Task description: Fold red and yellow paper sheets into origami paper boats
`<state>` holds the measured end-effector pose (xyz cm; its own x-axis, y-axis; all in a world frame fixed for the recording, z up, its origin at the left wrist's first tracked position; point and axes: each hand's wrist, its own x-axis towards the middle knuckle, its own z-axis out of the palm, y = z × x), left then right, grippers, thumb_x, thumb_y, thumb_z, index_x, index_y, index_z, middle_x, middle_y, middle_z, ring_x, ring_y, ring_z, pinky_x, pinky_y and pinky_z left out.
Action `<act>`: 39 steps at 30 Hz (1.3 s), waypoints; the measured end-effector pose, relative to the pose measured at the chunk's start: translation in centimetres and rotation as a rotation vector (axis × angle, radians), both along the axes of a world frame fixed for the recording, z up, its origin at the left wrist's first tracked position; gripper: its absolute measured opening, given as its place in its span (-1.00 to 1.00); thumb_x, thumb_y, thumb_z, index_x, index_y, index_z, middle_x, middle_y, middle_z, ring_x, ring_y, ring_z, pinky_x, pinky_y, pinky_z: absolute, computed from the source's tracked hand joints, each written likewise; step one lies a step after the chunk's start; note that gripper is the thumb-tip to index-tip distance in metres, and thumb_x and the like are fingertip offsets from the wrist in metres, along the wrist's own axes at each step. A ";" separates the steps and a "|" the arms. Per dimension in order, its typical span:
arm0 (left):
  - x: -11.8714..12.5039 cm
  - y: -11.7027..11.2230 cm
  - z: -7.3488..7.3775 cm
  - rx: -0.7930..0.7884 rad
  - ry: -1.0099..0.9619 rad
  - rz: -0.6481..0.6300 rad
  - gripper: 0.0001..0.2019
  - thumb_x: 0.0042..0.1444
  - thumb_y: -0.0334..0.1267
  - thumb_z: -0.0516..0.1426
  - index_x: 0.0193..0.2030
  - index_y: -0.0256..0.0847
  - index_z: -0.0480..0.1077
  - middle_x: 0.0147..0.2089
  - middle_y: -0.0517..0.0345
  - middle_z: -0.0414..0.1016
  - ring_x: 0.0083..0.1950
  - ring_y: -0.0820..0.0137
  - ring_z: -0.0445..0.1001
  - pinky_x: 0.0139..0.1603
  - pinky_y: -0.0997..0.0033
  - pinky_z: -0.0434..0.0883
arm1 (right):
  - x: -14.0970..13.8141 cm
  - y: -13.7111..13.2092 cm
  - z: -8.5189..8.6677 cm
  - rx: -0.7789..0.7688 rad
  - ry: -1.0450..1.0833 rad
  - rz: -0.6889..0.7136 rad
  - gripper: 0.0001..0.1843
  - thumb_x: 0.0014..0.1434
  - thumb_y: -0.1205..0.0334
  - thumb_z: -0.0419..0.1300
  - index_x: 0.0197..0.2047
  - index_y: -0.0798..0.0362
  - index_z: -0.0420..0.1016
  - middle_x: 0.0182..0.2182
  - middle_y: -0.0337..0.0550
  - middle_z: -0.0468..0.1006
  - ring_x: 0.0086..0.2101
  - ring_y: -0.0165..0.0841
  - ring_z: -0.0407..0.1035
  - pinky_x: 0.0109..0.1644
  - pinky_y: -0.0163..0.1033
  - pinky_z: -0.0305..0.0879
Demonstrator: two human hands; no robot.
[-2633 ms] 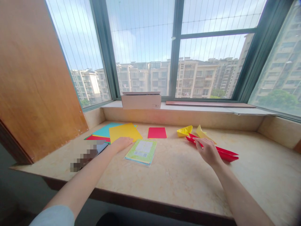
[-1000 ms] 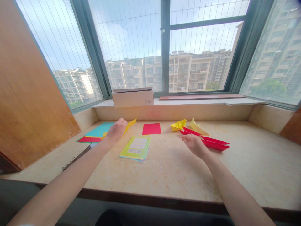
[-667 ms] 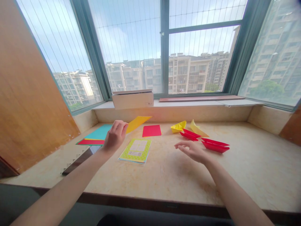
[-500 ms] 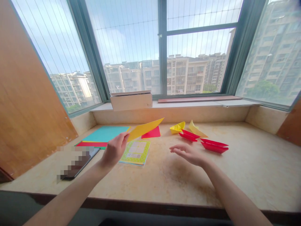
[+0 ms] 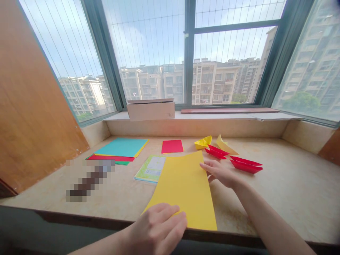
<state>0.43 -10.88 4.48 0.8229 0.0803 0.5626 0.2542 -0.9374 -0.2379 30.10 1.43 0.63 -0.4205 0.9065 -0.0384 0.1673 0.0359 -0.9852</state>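
A yellow sheet of paper [image 5: 186, 187] lies tilted across the front of the counter, slightly curved, its near edge at the counter's rim. My left hand [image 5: 162, 228] is closed on that near edge, fingers curled over the paper. At the sheet's right edge, my right hand [image 5: 220, 173] pinches the paper, some fingers hidden beneath it. Partly covered by the sheet is a green-patterned paper packet [image 5: 150, 168]. Beyond my right hand stand two red folded paper boats [image 5: 245, 165], a yellow paper boat [image 5: 203, 142] and a pale yellow folded piece [image 5: 224, 145].
At the back left lies a stack of coloured sheets [image 5: 120, 147], blue on top. A red paper square [image 5: 172, 146] lies at the back middle. A blurred-out dark object [image 5: 89, 182] is at left. On the sill sits a white box [image 5: 151, 110], below the windows.
The yellow sheet has come from above the packet down to the counter's front. My left hand moved toward me with it, and my right hand has taken its right edge.
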 end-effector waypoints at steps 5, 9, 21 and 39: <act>1.6 0.6 -0.5 -0.021 0.036 0.029 -0.77 0.37 -0.18 0.11 0.05 -0.23 0.47 -0.13 -0.09 0.67 -0.12 0.18 0.66 -0.14 0.25 0.63 | 0.5 0.8 -0.4 0.011 0.077 -0.132 -0.62 0.23 -0.10 0.27 -0.09 0.02 0.62 -0.16 -0.01 0.71 -0.20 -0.14 0.62 -0.19 -0.12 0.55; 1.0 4.8 -0.1 -0.102 -0.126 0.245 -0.52 0.34 -0.17 0.11 0.33 -0.33 0.27 0.24 -0.23 0.50 0.31 0.00 0.43 0.26 -0.03 0.46 | 2.2 1.8 -0.4 0.033 0.103 -0.290 -0.68 0.21 -0.06 0.28 -0.19 0.03 0.62 -0.17 0.02 0.72 -0.18 -0.09 0.62 -0.08 -0.04 0.55; 3.4 17.8 -3.6 -1.482 -0.689 0.232 -0.42 0.10 0.29 0.21 -0.14 -0.27 0.55 -0.18 -0.10 0.67 -0.15 0.09 0.67 -0.13 0.16 0.59 | 3.3 1.8 0.1 -0.019 0.063 -0.379 -0.65 0.17 -0.09 0.33 -0.26 0.05 0.67 -0.23 0.03 0.73 -0.21 -0.03 0.62 -0.09 0.02 0.54; 2.3 15.9 -4.2 -1.678 -0.876 0.146 -0.54 0.03 0.11 0.37 -0.16 -0.28 0.59 -0.22 -0.03 0.70 -0.17 0.11 0.66 -0.15 0.24 0.57 | 3.1 1.5 0.0 -0.012 0.194 -0.382 -0.61 0.21 -0.11 0.37 -0.05 0.00 0.68 -0.13 -0.07 0.73 -0.18 -0.18 0.62 -0.12 -0.17 0.50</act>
<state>2.71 4.97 0.31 0.3258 0.9447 0.0379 -0.1307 0.0053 0.9914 33.22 2.91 0.62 -0.0547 0.9985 -0.0028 -0.0218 -0.0040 -0.9998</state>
